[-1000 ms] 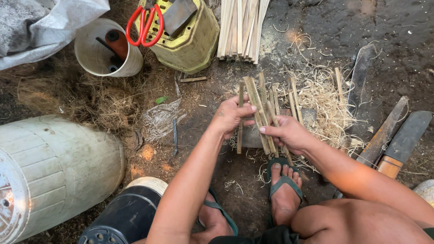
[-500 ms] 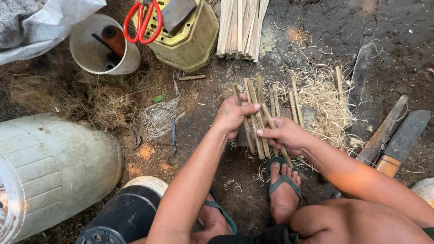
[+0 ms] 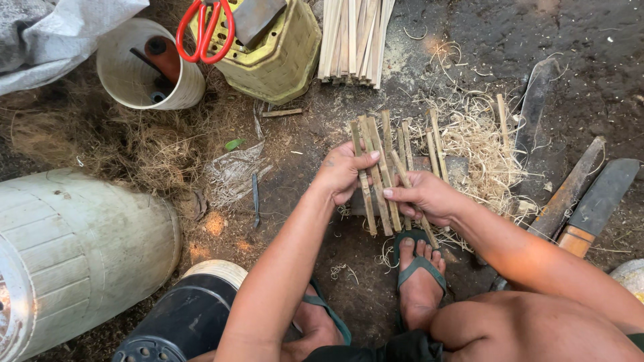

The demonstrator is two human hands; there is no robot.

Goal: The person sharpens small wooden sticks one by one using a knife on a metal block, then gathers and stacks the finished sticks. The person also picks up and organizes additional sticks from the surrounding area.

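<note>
My left hand (image 3: 343, 173) grips a bunch of short split bamboo sticks (image 3: 376, 167) held side by side above the dirt floor. From the right, my right hand (image 3: 424, 196) pinches one stick of that bunch between thumb and fingers. More short sticks (image 3: 435, 144) lie just behind on a pile of pale shavings (image 3: 473, 144). My sandalled foot (image 3: 419, 278) rests right under the sticks.
A bundle of long bamboo strips (image 3: 352, 40) lies at the top. Red scissors (image 3: 204, 30) sit on a yellow basket (image 3: 278, 60), next to a white bucket (image 3: 137, 67). Big knives (image 3: 587, 201) lie at right. A white drum (image 3: 74, 248) and a black pot (image 3: 181, 322) stand at left.
The bunch of sticks has been gathered closer together and more upright in my left hand. My right hand has shifted a little lower on one stick.
</note>
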